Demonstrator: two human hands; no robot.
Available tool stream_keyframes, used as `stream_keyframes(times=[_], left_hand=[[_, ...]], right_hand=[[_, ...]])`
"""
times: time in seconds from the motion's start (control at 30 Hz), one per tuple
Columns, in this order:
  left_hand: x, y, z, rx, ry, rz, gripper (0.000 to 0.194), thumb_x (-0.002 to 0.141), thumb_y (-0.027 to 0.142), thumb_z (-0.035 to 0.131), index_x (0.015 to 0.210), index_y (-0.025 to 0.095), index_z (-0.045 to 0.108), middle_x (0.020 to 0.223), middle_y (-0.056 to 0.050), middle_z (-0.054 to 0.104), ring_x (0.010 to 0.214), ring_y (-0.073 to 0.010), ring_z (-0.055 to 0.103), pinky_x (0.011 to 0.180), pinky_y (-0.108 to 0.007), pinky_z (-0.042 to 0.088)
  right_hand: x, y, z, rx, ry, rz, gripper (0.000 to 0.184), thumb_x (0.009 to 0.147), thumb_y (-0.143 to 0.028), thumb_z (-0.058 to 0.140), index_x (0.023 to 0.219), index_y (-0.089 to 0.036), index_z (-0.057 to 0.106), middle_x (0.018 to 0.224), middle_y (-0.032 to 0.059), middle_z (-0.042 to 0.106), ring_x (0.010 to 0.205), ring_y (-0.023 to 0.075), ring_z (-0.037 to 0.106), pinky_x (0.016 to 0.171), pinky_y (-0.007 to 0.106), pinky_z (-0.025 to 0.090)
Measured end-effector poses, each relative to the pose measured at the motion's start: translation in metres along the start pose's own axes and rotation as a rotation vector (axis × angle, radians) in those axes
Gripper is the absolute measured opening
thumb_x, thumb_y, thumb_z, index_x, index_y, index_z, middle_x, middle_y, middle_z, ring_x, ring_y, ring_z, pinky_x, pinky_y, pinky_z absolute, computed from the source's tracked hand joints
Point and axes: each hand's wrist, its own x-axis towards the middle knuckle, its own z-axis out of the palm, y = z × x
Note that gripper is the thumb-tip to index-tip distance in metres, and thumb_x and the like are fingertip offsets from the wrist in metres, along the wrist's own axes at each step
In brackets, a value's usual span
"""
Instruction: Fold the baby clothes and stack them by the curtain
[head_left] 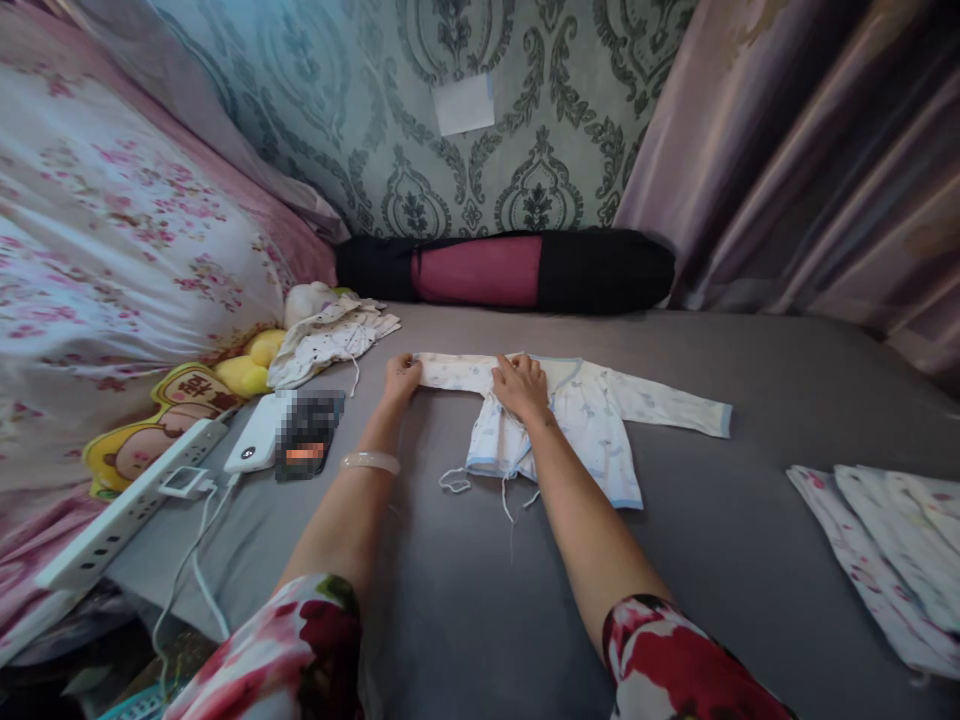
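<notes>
Shirt [585,425]: small, white with a pale blue print and blue edging, spread flat on the gray sheet [450,590] in front of the bolster [476,270], a black and dark-red roll.
Left hand [403,380]: in front of the bolster, fingers closed on the end of one sleeve [454,372], which lies out straight; a pale bangle [371,461] circles the wrist.
Right hand [521,388]: on the shirt where that sleeve meets the body, fingers bent; from here I cannot tell whether they pinch cloth.
Ties [454,482]: thin, white, trailing at the hem farthest from the bolster.
Folded clothes [892,560]: forward and right of the bolster.
Power strip [135,505]: white, forward and left of the bolster.
</notes>
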Motion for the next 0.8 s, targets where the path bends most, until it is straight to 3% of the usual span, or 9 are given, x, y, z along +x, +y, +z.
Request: stream_keyframes(times=[0.27,0.47,0.67,0.73,0.8], left_hand=[[0.002,-0.005,0.003,0.323,-0.008,0.032,0.024,0.08,0.023,0.044,0.087,0.016,0.065,0.076,-0.006,0.064,0.079,-0.0208,0.06,0.065,-0.026,0.041],[-0.007,0.001,0.006,0.441,-0.002,0.045,0.042,0.086,0.026,0.043,0.125,0.012,0.051,0.102,-0.017,0.067,0.096,-0.0294,0.061,0.077,-0.035,0.044],[-0.02,0.017,0.01,0.715,0.15,0.179,0.035,0.085,0.013,0.036,0.113,0.006,0.056,0.117,-0.026,0.056,0.114,-0.0373,0.05,0.091,-0.045,0.038],[-0.026,0.028,0.018,0.717,0.122,0.246,0.034,0.086,0.013,0.036,0.112,0.009,0.057,0.119,-0.024,0.055,0.116,-0.0367,0.048,0.093,-0.047,0.037],[-0.033,0.039,0.03,0.647,0.008,0.385,0.033,0.089,0.016,0.038,0.116,0.013,0.056,0.125,-0.021,0.055,0.12,-0.0335,0.046,0.098,-0.048,0.034]], right_hand=[[-0.001,0.002,0.002,-0.045,-0.056,-0.044,0.047,0.096,-0.046,0.038,0.141,-0.033,0.044,0.141,0.0091,0.043,0.122,0.0277,0.038,0.098,0.039,0.029],[0.0,0.001,0.003,-0.052,-0.063,-0.037,0.049,0.097,-0.047,0.036,0.141,-0.029,0.045,0.141,0.0096,0.043,0.122,0.0283,0.037,0.099,0.039,0.029],[-0.001,0.0,0.001,-0.078,-0.084,-0.045,0.05,0.097,-0.047,0.033,0.143,-0.03,0.042,0.143,0.0099,0.041,0.123,0.0284,0.037,0.099,0.04,0.029],[-0.001,-0.001,0.001,-0.084,-0.075,-0.05,0.05,0.097,-0.047,0.033,0.143,-0.03,0.042,0.142,0.0101,0.041,0.123,0.0285,0.036,0.099,0.04,0.029],[-0.001,-0.001,0.002,-0.086,-0.072,-0.042,0.05,0.097,-0.047,0.033,0.143,-0.03,0.043,0.142,0.0103,0.042,0.123,0.0286,0.036,0.099,0.04,0.029]])
